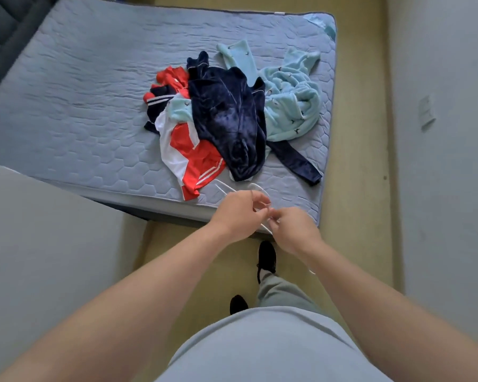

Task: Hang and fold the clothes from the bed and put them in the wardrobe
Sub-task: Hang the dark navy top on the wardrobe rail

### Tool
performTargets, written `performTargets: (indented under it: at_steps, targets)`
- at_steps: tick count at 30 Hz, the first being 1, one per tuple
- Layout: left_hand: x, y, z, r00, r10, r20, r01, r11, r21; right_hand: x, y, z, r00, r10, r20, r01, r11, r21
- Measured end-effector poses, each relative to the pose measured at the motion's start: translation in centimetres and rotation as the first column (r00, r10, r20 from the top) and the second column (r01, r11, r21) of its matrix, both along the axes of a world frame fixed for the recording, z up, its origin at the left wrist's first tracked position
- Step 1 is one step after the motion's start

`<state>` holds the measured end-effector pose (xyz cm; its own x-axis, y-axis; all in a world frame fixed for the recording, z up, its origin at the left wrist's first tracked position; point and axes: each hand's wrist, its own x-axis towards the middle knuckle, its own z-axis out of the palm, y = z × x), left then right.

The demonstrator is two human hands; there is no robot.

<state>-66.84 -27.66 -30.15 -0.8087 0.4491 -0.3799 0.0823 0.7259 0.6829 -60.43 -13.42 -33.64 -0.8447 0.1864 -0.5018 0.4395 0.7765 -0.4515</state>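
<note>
Two shoes down there, are they yours?

Yes, my black shoes (267,255) stand on the yellowish floor (356,188), close to the foot of the bed (80,106).

What are your grips doing?

My left grip (239,213) and right grip (293,232) meet just above the bed's near edge, fingers curled, fingertips almost touching. Each grip pinches the thin white hangers (222,189). How many hangers there are I cannot tell; they overlap and my fingers hide the middle.

And the clothes?

Heaped on the bed, beyond the hangers. Nearest lies a red and white jersey (193,158), its hem just beside a hanger's tip. A navy velvet garment (226,114) lies over the middle of the heap, one sleeve trailing toward the bed's right edge. A pale blue fleece (290,106) spreads on the right, touching the navy one.

Anything further off?

A dark headboard (0,28) at the far left corner, and a pale switch plate (427,111) on the right-hand wall.
</note>
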Motion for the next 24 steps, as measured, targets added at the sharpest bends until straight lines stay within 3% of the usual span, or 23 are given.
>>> performTargets:
  at_steps: [5, 11, 16, 19, 24]
  targets:
    - [-7.5, 2.7, -1.3, 0.999, -0.008, 0.04, 0.013, 0.992, -0.125, -5.9, 3.9, -4.3, 0.98, -0.159, 0.121, 0.163, 0.986, -0.031]
    - [-15.5, 4.3, -5.1, 0.951, 0.268, 0.154, -0.246, 0.957, -0.151, -12.4, 6.9, -7.3, 0.961, -0.22, 0.169, 0.233, 0.971, -0.058]
    - [-19.6, 4.9, -10.1, 0.799, 0.462, 0.385, -0.432, 0.886, -0.169, -15.9, 8.1, -9.0, 0.956, -0.235, 0.173, 0.25, 0.966, -0.067]
    - [-22.3, 5.8, -14.5, 0.645, 0.561, 0.518, -0.536, 0.816, -0.217, -17.5, 9.0, -10.8, 0.941, -0.248, 0.229, 0.267, 0.962, -0.057]
    - [-25.4, 7.2, -23.5, 0.434, 0.665, 0.608, -0.592, 0.719, -0.364, -18.1, 9.3, -14.9, 0.912, -0.329, 0.246, 0.354, 0.933, -0.063]
